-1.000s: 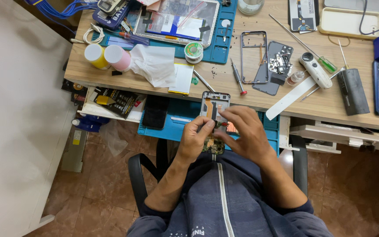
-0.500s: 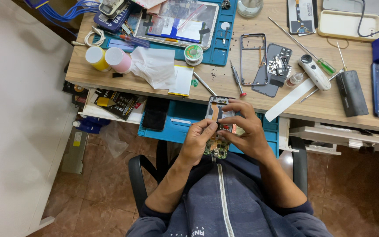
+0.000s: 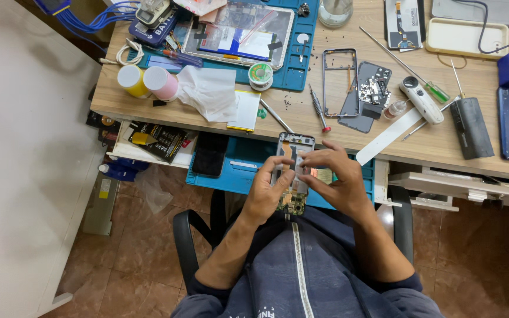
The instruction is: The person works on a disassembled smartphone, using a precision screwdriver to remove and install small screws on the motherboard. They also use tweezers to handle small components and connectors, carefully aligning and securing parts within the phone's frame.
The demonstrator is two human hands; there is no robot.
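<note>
A long wooden desk [image 3: 301, 118] runs across the room, crowded with repair gear. A blue work mat [image 3: 301, 65] lies near its back edge with a tablet-like panel in a plastic sleeve [image 3: 240, 36] on top. Below the desk edge a blue tray [image 3: 248, 171] sticks out over the person's lap, a dark phone [image 3: 210, 154] lying on its left part. On the desk, a crumpled white tissue [image 3: 210, 91] sits beside two tape rolls, one yellow [image 3: 129, 78] and one pink [image 3: 159, 81]. Further right lie an empty phone frame [image 3: 340, 82] and a grey back cover [image 3: 365, 97] strewn with small parts, with a red-tipped screwdriver [image 3: 318, 109] just beside the frame.

The opened phone [image 3: 293, 171] is held above the tray, circuit board showing at its lower end. The left hand [image 3: 269, 188] is wrapped around its left edge, gripping it. The right hand [image 3: 334, 174] rests across its right side, fingers bent onto the inner face; I can't tell if they pinch anything.
</note>
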